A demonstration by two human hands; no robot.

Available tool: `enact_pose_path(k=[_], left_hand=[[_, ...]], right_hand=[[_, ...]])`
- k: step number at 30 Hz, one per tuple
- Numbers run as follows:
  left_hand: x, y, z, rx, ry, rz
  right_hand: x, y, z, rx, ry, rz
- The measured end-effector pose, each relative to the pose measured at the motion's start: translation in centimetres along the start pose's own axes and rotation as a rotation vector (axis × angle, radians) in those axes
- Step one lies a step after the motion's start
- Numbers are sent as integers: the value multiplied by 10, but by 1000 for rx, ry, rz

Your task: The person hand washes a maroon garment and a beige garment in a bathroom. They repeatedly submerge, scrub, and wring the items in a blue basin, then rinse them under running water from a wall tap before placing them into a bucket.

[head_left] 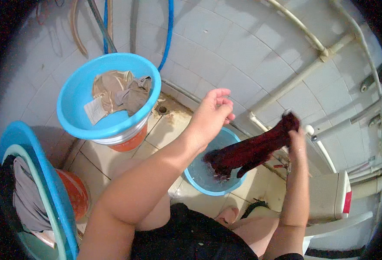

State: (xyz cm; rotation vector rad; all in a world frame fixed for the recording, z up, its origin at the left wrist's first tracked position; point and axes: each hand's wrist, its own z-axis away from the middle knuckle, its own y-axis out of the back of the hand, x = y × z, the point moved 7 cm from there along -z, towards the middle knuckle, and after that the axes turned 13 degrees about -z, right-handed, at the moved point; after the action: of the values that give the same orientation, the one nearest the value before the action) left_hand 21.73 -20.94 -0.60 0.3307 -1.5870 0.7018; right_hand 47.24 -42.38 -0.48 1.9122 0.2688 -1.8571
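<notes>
The dark red cloth point(253, 149) hangs at a slant from the right hand point(296, 138), which grips it at its upper end; the hand is slightly blurred. From that hand the cloth runs down and leftward, its lower end over or in the small blue basin point(214, 192), which holds water. Whether the cloth's lower end touches the water I cannot tell. Nearer the left hand point(214, 106), the basin sits below it, partly hidden by the wrist. That hand is raised with fingers loosely bent, holding nothing that shows, apart from the cloth. Left of the left hand, a large blue basin point(68, 119) rests on an orange and white bucket point(130, 141), with beige and grey garments point(121, 93) inside. Farther left and nearer the body, a grey cloth point(28, 195) lies in a pale green basin point(41, 186). Beyond the left hand, a blue hose point(170, 32) hangs by the tiled wall point(225, 47); beyond the right hand run pale pipes point(288, 89)
</notes>
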Motion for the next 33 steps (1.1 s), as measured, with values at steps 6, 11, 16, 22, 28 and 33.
enact_pose_path(k=[6, 11, 16, 22, 28, 33], left_hand=[[14, 2, 0, -41, -62, -84], [1, 7, -5, -79, -19, -114], [2, 6, 0, -97, 137, 5], [2, -2, 1, -172, 60, -117], [-5, -6, 0, -117, 6, -113], [-4, -10, -4, -92, -142, -181]], right_hand=[[205, -85, -7, -407, -99, 48], [317, -111, 54, -227, -160, 899], [432, -122, 89, -307, 53, 1005], [444, -130, 33, -548, -208, 921], [361, -101, 15, -544, -544, 330], [189, -52, 17, -321, -564, -136]])
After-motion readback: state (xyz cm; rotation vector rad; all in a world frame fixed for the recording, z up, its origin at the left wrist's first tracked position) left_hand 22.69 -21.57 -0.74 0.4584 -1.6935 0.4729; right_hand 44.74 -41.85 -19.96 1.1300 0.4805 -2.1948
